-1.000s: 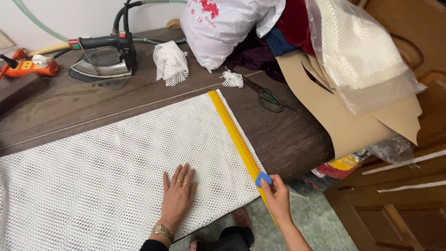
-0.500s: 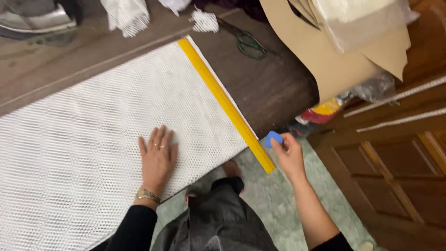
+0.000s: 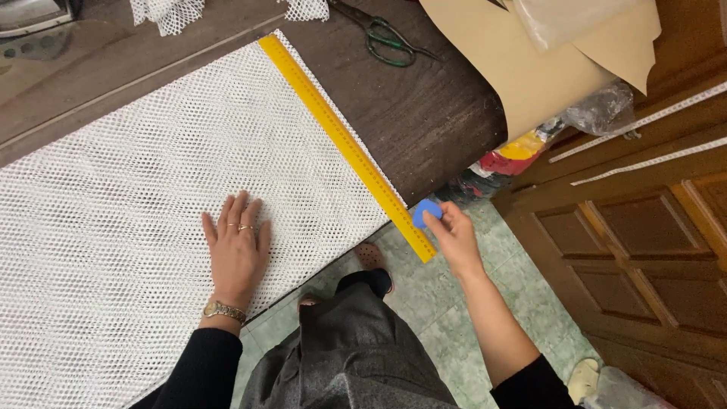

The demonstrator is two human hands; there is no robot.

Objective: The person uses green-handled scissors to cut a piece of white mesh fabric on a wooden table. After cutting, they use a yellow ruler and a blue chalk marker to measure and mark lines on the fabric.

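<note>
Head view: left hand (image 3: 236, 254) flat, fingers spread, palm pressing white mesh fabric (image 3: 166, 197) onto dark wooden table (image 3: 424, 113). Right hand (image 3: 453, 233) pinched shut on blue chalk piece (image 3: 425, 213), just past table edge, touching near end of yellow ruler (image 3: 344, 140) lying along fabric's right edge. Clear plastic bag (image 3: 598, 113) at table's end, contents red and yellow, unclear. Green scissors (image 3: 382, 36) beyond ruler. Versus half second back: both hands same places, same grip; iron out of sight.

Bare table (image 3: 424, 129) between ruler (image 3: 344, 140) and scissors (image 3: 386, 38).
</note>
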